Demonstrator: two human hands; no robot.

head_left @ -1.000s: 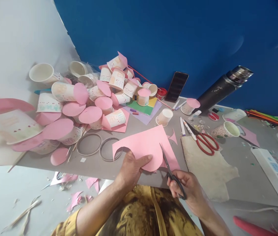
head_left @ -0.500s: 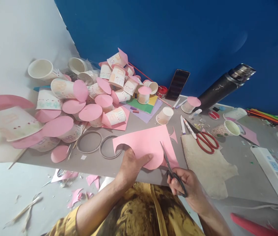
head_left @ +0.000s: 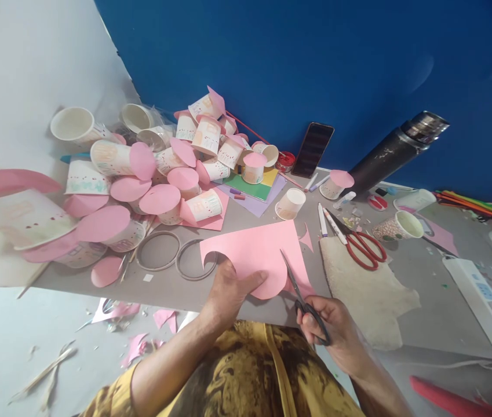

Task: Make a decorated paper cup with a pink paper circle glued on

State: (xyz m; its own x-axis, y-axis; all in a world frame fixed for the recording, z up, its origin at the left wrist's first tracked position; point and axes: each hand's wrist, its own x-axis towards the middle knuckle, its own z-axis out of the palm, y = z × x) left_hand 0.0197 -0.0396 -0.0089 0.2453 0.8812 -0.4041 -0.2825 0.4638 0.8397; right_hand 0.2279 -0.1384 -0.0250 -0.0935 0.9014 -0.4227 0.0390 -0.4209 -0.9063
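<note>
My left hand pinches a sheet of pink paper near its lower edge, thumb on top and the other fingers underneath. One curved piece is cut out of the sheet's left side. My right hand grips black-handled scissors, their blades in the right part of the sheet along a rounded cut. Two grey rings lie left of the paper, the nearer one partly under its corner. A white paper cup stands just beyond the sheet, and a thin pink scrap lies at its right.
Many decorated cups with pink paper tops are heaped at the left. Red-handled scissors lie by a beige cloth. Behind are a phone and a black flask; a white power strip is at right.
The scissor blades have shifted very slightly left along the cut in the pink paper. Both hands keep their holds, and the rest looks the same.
</note>
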